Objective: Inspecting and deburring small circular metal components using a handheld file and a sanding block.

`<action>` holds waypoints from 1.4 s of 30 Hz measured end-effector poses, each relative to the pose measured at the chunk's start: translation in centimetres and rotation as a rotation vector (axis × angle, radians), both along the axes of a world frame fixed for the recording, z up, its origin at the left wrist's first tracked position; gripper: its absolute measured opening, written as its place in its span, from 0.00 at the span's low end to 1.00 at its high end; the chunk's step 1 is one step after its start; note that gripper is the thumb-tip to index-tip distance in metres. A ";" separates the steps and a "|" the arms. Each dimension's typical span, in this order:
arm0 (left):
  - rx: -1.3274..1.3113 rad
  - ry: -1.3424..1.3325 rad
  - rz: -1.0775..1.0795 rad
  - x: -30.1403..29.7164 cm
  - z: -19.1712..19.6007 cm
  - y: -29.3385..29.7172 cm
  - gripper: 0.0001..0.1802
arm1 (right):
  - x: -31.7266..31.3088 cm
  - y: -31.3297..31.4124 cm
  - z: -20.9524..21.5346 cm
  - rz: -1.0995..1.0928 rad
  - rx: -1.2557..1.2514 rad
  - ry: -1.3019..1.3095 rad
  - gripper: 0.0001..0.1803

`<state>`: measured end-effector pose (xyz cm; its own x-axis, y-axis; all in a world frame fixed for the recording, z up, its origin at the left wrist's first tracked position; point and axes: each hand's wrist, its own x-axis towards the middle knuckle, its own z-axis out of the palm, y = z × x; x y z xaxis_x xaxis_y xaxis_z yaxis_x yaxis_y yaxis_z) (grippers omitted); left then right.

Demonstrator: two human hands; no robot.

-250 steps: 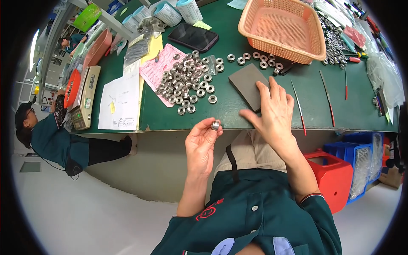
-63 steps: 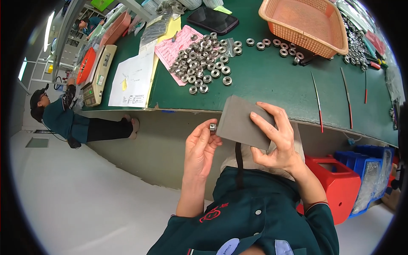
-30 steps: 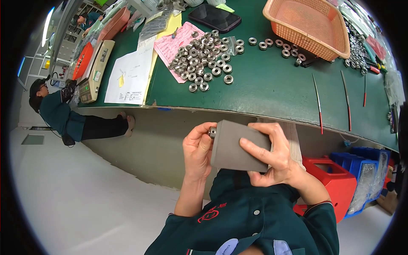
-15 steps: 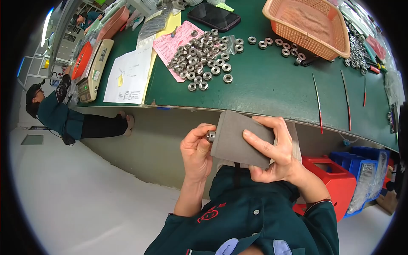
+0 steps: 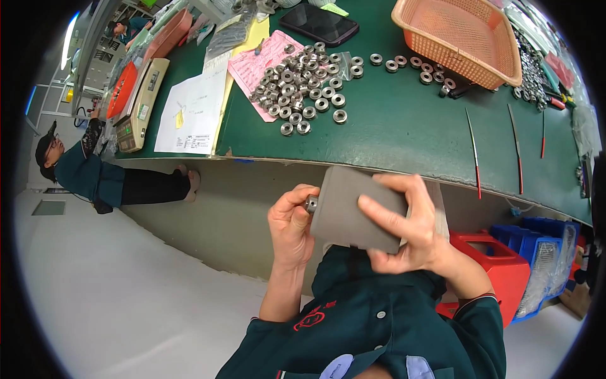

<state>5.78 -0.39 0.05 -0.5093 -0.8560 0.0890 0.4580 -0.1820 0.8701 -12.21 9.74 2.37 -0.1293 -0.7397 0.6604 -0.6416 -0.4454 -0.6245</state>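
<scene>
In front of my body, just off the bench edge, my left hand (image 5: pixel 291 222) pinches a small shiny metal collar (image 5: pixel 311 204) with a hole in its side. My right hand (image 5: pixel 410 222) grips a flat grey sanding sponge (image 5: pixel 353 205), thumb beneath and fingers spread over its upper face. The sponge's left edge lies against the collar, or very near it; the exact contact is hidden. Slight blur marks the right fingers. On the bench, beyond my hands, a pile of similar metal collars (image 5: pixel 297 82) lies partly on a pink sheet (image 5: pixel 243 66).
An orange basket (image 5: pixel 454 38) sits at the back right, with loose collars beside it. Red-handled needle files (image 5: pixel 473 151) lie at the right. A phone (image 5: pixel 319 24), papers (image 5: pixel 189 117) and a scale (image 5: pixel 142 104) are farther left. A red stool (image 5: pixel 499 271) and blue crates (image 5: pixel 543 259) stand below; a co-worker (image 5: pixel 82 167) stands left.
The sanding sponge has shifted slightly left and toward my body, with the right hand moving along. My left hand keeps hold of the collar. The co-worker's head and arm have moved.
</scene>
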 end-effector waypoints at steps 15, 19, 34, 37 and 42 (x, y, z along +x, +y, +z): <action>0.070 0.091 -0.068 0.4 -0.1 -0.4 0.20 | -0.1 -2.9 -0.6 -0.311 -0.010 -0.109 0.37; 0.044 0.077 -0.049 0.4 -0.1 -0.4 0.18 | 0.1 -3.1 -0.4 -0.317 0.017 -0.061 0.37; 0.114 0.008 0.129 -1.0 -0.4 0.1 0.15 | 2.6 -0.8 -1.4 -0.305 0.146 -0.037 0.37; 0.092 0.017 0.151 -1.3 -0.5 0.4 0.14 | 2.7 -0.8 -1.3 -0.311 0.153 -0.023 0.37; 0.065 0.029 0.178 -1.7 -0.3 0.9 0.14 | 2.8 -1.7 -1.2 -0.354 0.100 -0.016 0.38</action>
<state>4.04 0.52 -0.29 -0.3472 -0.9368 0.0426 0.5124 -0.1514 0.8453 -9.43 7.99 1.17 -0.3990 -0.7076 0.5831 -0.7347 -0.1338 -0.6651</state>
